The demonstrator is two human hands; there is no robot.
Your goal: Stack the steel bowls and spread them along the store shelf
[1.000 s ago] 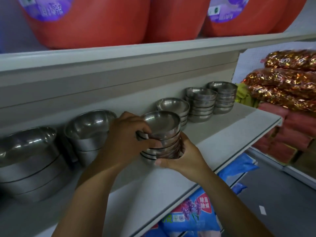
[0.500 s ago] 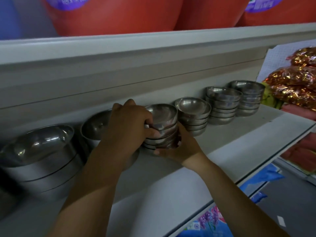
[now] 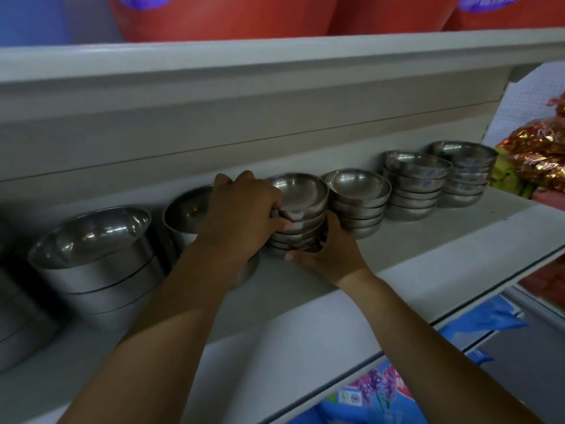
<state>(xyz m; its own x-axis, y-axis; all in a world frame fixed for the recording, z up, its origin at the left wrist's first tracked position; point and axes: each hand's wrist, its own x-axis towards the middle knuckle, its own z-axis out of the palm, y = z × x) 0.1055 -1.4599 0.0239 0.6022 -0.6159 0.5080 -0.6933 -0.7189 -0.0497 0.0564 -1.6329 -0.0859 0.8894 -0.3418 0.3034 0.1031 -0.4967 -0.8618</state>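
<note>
The person is gripping a stack of small steel bowls (image 3: 301, 203) with both hands at the far edge of the white store shelf (image 3: 305, 316), close to the back panel. The left hand (image 3: 241, 215) is wrapping around the stack's left side, its fingers curling over the far rim and its thumb pressing against the upper bowls on the near side. The right hand (image 3: 328, 255) is cupping the lower right and near side, its thumb lying along the base. The hands are hiding the bottom bowl, so whether the stack is resting on the shelf cannot be told. Just beside it on the right, a second stack (image 3: 359, 200) is sitting almost touching it, and a third stack (image 3: 414, 185) and a fourth stack (image 3: 464, 172) are lining up further right along the back. To the left, a larger bowl (image 3: 186, 209) is showing partly behind the left hand, and a pile of big steel bowls (image 3: 91, 255) is standing beyond it. Red containers (image 3: 229, 16) are sitting on the shelf above, gold foil packs (image 3: 538, 154) are lying at the far right, and blue packages (image 3: 483, 319) are lying below.
</note>
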